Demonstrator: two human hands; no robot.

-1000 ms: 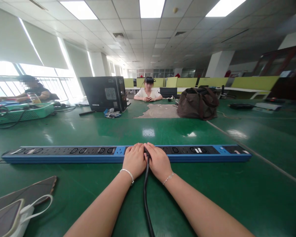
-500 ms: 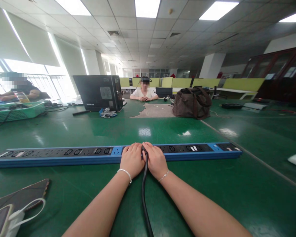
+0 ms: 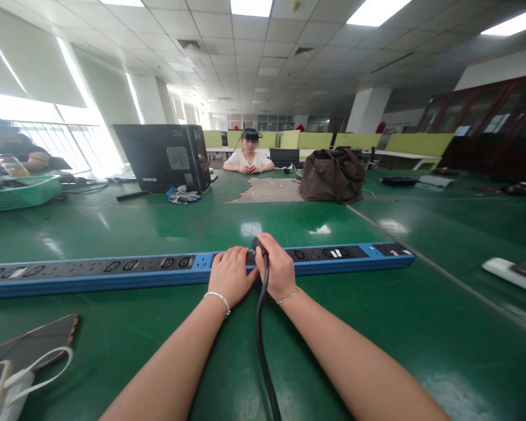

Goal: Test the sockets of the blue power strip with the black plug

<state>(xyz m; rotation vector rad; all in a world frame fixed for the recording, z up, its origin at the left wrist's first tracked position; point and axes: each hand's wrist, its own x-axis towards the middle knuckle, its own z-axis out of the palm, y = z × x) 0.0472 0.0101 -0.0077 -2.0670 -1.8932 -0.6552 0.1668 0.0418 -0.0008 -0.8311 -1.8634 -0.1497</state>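
- A long blue power strip [image 3: 153,268] lies across the green table [image 3: 355,333], right in front of the person.
- It has a row of black sockets on top and two bright blue parts.
- The left hand [image 3: 230,273] lies on the strip, near the middle. Its fingers are close together on the top, and its thumb points out toward the right hand [image 3: 279,270]. I cannot tell if the fingers squeeze the strip or just rest on it.
- The right hand pinches a black plug [image 3: 258,243] between its thumb and fingers.
- The plug is over the middle of the strip and leans a bit. I cannot tell if it touches a socket, because the hand hides that part.
- A thick black cord [image 3: 262,342] hangs from the plug and runs down between the two arms.
- Each wrist has a thin, shiny bracelet [image 3: 219,299].
- On the left, near the strip, there is a dark phone [image 3: 48,336] and a white cable [image 3: 65,365].
- Farther back are a black computer [image 3: 153,156], some gloves [image 3: 183,195] and a brown bag [image 3: 331,178].
- Another person [image 3: 249,161] sits across the table.
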